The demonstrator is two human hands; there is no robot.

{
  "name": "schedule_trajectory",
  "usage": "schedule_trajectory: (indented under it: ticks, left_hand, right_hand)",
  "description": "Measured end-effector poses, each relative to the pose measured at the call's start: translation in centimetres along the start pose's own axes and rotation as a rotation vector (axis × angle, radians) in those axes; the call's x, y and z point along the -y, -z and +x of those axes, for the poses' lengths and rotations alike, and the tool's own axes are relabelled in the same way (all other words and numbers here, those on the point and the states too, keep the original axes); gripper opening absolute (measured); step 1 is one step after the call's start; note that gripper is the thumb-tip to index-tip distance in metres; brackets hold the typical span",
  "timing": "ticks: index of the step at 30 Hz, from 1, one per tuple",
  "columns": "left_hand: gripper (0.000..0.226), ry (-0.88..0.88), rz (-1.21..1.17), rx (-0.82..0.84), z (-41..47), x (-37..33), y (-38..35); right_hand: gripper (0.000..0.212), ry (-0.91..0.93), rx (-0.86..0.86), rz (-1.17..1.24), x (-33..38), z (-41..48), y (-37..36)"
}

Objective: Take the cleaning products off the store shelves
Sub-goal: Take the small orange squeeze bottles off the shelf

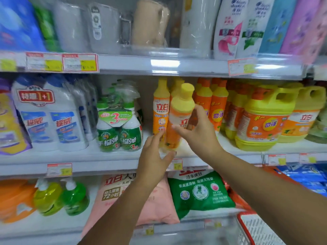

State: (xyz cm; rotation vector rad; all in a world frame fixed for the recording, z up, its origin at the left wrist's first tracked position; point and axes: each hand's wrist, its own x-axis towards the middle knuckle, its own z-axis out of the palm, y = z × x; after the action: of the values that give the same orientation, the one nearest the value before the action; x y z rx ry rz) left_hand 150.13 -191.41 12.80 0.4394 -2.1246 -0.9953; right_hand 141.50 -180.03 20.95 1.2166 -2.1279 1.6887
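An orange dish-soap bottle with a yellow cap (180,110) is tilted forward off the middle shelf (106,165). My right hand (200,131) grips its middle from the right, thumb and fingers curled round the label. Under the bottle's base is my left hand (155,156), with its fingers bent around the lower end. More bottles of the same kind (160,106) stand upright just behind and to the left. To the right stands a row of orange bottles (218,106).
Yellow jugs (263,121) fill the shelf's right side; green spray bottles (120,128) and white cleaner bottles (51,121) stand at the left. Detergent bags (200,191) lie on the lower shelf. A red basket (254,228) shows at the bottom right. Shampoo bottles (228,27) line the top shelf.
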Motion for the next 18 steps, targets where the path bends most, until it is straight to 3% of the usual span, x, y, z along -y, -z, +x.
schedule_trajectory:
  ticks: [4,7,11,15,18]
  left_hand:
    - [0.087,0.012,-0.124,0.227,-1.7,-4.8,2.2]
    - [0.079,0.12,-0.282,0.422,-4.7,-8.8,2.9]
    - [0.064,0.141,-0.183,0.387,-10.3,-13.3,1.6]
    - [0.069,0.071,-0.115,0.358,-14.7,-16.1,0.7]
    - [0.067,0.077,-0.18,0.477,-16.3,-17.5,0.7]
  right_hand:
    - [0.044,-0.065,0.071,0.241,4.0,-3.5,4.6]
    - [0.053,-0.157,0.153,0.348,6.0,-6.3,8.7]
    - [0.07,-0.247,0.238,0.305,8.1,-9.4,13.6]
    - [0.061,-0.269,0.156,0.232,10.7,-12.2,16.2]
    - [0.049,-0.274,0.077,0.255,11.0,-13.8,17.6]
